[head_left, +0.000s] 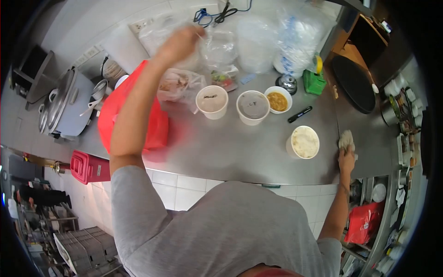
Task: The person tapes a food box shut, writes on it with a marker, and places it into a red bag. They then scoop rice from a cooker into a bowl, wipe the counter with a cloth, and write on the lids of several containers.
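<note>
My left hand (182,44) is raised over the back of the steel counter, in front of clear plastic bags and lids (219,48). Motion blurs its fingers, so I cannot make out whether they hold anything. Beneath that forearm stands a red bag (158,124), partly covered by the arm. At the counter's right side my right hand (347,160) is closed on a pale cloth (346,139). Left of it sits an open white tub of rice (305,142). Two lidded tubs with handwriting, one white-topped (212,101) and one greyish (253,107), stand mid-counter.
A bowl of yellow-brown food (278,100), a black marker (300,114), a call bell (287,84) and a green tape dispenser (315,82) are on the counter (230,152). A black oval tray (354,84) lies right. Large lidded pots (69,106) stand left.
</note>
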Demonstrator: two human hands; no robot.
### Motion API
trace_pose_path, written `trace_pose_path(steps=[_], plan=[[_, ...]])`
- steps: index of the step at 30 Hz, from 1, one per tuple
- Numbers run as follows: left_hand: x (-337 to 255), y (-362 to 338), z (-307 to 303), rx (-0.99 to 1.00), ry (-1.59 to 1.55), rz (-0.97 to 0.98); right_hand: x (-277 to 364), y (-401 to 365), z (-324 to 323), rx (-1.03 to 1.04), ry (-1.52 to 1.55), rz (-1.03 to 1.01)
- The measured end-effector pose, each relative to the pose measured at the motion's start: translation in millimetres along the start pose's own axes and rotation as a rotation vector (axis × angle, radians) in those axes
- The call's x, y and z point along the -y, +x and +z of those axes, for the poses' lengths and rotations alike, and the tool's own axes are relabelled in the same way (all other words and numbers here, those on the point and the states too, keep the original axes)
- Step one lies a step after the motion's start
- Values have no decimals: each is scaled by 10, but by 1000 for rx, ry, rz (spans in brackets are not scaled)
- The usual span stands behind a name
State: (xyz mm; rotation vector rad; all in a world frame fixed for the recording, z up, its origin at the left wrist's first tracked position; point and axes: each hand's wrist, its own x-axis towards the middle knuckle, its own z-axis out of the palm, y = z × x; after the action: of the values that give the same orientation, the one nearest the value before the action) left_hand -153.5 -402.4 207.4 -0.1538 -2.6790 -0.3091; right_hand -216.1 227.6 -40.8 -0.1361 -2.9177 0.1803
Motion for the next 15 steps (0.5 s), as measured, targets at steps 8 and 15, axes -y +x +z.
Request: trace_pose_path(steps=[8, 15], plan=[[2085, 612, -653, -91, 190, -509, 444, -1379, -916, 914, 690, 241], [2244, 881, 29, 231, 169, -305, 254, -977, -900, 295, 862, 222]])
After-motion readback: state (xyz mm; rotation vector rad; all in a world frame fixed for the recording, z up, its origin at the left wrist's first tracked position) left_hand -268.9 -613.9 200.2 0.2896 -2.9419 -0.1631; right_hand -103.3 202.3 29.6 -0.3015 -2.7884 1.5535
